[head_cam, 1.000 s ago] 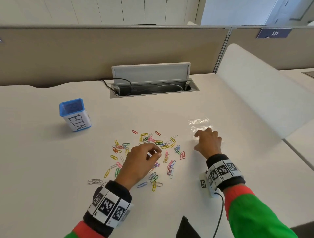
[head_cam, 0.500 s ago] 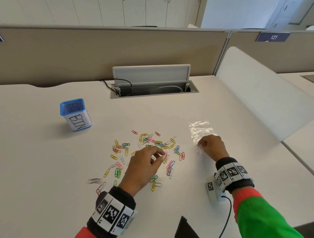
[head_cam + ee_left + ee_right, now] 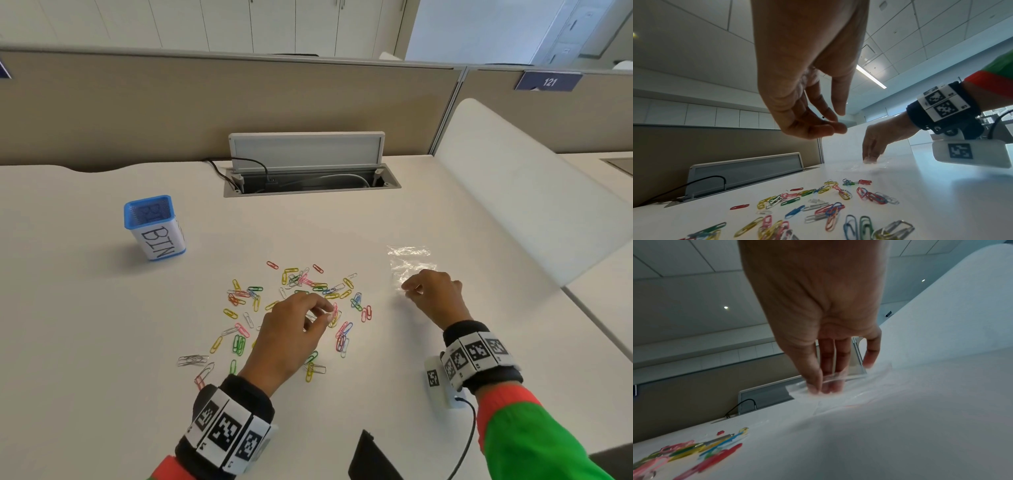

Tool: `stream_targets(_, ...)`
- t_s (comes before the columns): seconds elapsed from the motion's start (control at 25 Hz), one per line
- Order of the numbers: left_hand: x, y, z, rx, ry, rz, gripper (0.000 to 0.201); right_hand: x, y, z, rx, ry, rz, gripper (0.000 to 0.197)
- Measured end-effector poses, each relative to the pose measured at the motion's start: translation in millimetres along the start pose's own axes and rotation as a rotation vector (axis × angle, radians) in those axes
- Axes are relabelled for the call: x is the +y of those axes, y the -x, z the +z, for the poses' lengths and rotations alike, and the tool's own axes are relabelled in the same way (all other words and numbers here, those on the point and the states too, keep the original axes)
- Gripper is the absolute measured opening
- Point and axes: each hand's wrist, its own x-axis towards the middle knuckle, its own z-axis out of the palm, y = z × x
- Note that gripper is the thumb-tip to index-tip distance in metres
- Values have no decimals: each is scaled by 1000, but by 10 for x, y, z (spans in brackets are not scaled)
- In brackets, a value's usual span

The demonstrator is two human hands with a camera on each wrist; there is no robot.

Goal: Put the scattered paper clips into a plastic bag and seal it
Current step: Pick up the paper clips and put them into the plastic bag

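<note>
White desk: right hand (image 3: 433, 294) pinches plastic bag (image 3: 409, 262) edge.

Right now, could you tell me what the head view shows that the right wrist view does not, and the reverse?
Only the head view shows the blue bin, the left hand above the clips, fingers curled, and the whole scatter of paper clips.

Only the right wrist view shows, from below, the right hand pinching the edge of the plastic bag and raising it off the desk.

Both show that bag, some clips, and the open cable box.
</note>
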Motion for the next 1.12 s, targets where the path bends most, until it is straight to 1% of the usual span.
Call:
stream_targets(0.16, -24, 13, -27, 39, 0, 8, 15, -11, -8, -121, 213, -53, -28, 14)
stream_targets(0.28, 6, 38, -41, 81, 37, 30, 14, -137, 21, -268, 369, -172, -94, 11)
stream_targets(0.4, 92, 63, -56, 150, 120, 73, 12, -448, 139, -408, 420, -365, -184, 9)
stream_targets(0.48, 149, 77, -65, 202, 171, 115, 17, -725, 266, -451, 381, -501, -215, 12)
stream_targets(0.56, 184, 85, -75, 251, 202, 151, 22, -988, 408, -426, 291, -635, -224, 16)
stream_targets(0.76, 132, 138, -127, 299, 212, 116, 37, -1435, 695, -263, 74, -824, -214, 23)
stream_targets(0.84, 82, 183, -138, 304, 188, 99, 35, -1536, 771, -222, 8, -914, -193, 24)
stream_targets(0.92, 49, 219, -150, 344, 153, 80, 28, -1596, 826, -187, -41, -1024, -161, 19)
stream_targets(1.0, 25, 239, -176, 407, 128, 36, 22, -1610, 850, -153, -48, -1033, -160, 13)
stream_targets(1.08, 1, 250, -212, 473, 76, 1, 16, -1584, 846, -115, -30, -910, -190, 19)
stream_targets(1.12, -14, 254, -230, 504, 10, 5, 12, -1569, 846, -104, -31, -842, -198, 22)
